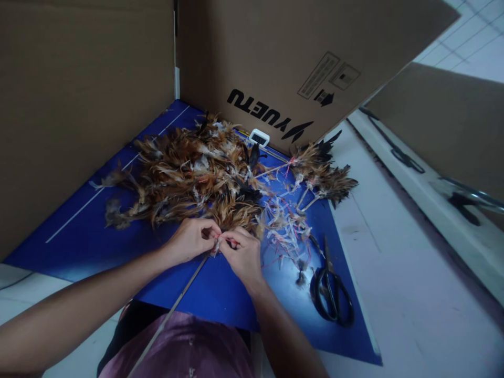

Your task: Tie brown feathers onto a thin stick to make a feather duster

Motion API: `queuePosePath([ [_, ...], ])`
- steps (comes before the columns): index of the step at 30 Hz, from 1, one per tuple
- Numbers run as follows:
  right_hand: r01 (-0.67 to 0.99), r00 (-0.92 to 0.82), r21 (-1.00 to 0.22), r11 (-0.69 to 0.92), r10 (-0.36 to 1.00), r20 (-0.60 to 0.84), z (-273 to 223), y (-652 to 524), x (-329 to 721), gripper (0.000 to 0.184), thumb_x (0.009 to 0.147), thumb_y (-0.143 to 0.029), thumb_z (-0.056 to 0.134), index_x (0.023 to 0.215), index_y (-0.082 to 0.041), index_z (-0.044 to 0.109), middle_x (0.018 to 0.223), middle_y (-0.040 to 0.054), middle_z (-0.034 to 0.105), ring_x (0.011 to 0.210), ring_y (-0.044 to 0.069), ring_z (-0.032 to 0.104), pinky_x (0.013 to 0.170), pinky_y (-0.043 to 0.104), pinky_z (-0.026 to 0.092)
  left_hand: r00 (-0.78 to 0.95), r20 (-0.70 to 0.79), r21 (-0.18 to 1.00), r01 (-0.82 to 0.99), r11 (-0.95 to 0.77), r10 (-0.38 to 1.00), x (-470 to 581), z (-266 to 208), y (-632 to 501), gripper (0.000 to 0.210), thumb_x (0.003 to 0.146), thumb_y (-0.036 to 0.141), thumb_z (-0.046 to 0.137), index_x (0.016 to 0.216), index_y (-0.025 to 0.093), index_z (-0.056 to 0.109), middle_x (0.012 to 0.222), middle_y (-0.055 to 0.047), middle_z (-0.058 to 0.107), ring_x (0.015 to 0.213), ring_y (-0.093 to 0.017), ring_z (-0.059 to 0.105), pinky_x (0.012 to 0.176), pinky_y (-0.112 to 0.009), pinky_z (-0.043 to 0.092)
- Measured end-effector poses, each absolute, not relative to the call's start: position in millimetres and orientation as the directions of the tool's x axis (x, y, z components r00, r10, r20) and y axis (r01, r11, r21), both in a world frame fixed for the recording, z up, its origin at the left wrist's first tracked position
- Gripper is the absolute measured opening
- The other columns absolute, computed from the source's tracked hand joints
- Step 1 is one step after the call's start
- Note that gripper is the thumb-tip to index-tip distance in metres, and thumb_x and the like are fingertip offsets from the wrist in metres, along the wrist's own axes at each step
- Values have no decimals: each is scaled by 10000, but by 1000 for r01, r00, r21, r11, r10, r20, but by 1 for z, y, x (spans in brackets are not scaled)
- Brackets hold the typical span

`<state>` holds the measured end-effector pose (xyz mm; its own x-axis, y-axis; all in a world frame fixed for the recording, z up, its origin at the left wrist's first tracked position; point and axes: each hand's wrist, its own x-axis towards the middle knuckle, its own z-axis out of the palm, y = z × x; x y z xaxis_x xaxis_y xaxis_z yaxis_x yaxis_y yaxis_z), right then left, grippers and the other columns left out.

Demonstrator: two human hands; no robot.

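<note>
My left hand (192, 241) and my right hand (243, 256) meet at the base of a bundle of brown feathers (236, 214). Thumb and fingers of each hand are pinched on red string (217, 240) wound where the feathers join a thin stick (177, 303). That stick slants down from the bundle toward my lap. Beyond my hands spreads a large pile of loose brown, white and black feathers (189, 168). The string's ends are hidden by my fingers.
Black-handled scissors (333, 294) lie at right on the blue board (232, 294). Tangled string scraps (285, 223) are beside the pile. Several feather bundles on sticks (326, 173) rest at back right, near a small white device (259, 137). Cardboard panels (275, 63) stand behind and left.
</note>
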<state>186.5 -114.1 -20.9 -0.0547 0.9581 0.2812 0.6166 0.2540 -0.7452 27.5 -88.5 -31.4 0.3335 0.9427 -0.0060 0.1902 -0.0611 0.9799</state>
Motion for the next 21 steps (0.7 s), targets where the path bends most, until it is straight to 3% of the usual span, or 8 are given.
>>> queuePosePath([
  [5, 653, -76, -692, 309, 935, 346, -20, -116, 185, 171, 761, -134, 590, 650, -201, 703, 571, -32, 481, 535, 96, 458, 555, 224, 392, 270, -18, 966, 254, -53, 963, 29, -35, -89, 96, 673, 155, 644, 703, 177, 733, 607, 19, 691, 568, -127, 625, 549, -210, 465],
  [11, 680, -80, -647, 344, 912, 401, -24, -116, 186, 170, 780, -134, 585, 674, -204, 698, 592, -18, 528, 535, 102, 488, 560, 224, 426, 219, 73, 938, 316, -141, 973, 30, -36, -90, 134, 727, 175, 637, 729, 196, 769, 707, -9, 725, 652, -149, 661, 626, -243, 483],
  [21, 647, -53, -680, 345, 910, 411, -23, -115, 184, 190, 806, -130, 569, 678, -196, 693, 631, -7, 571, 575, 101, 520, 587, 215, 430, 189, 155, 925, 317, -210, 970, 30, -37, -88, 156, 739, 116, 642, 780, 184, 776, 794, -36, 740, 720, -160, 690, 672, -249, 518],
])
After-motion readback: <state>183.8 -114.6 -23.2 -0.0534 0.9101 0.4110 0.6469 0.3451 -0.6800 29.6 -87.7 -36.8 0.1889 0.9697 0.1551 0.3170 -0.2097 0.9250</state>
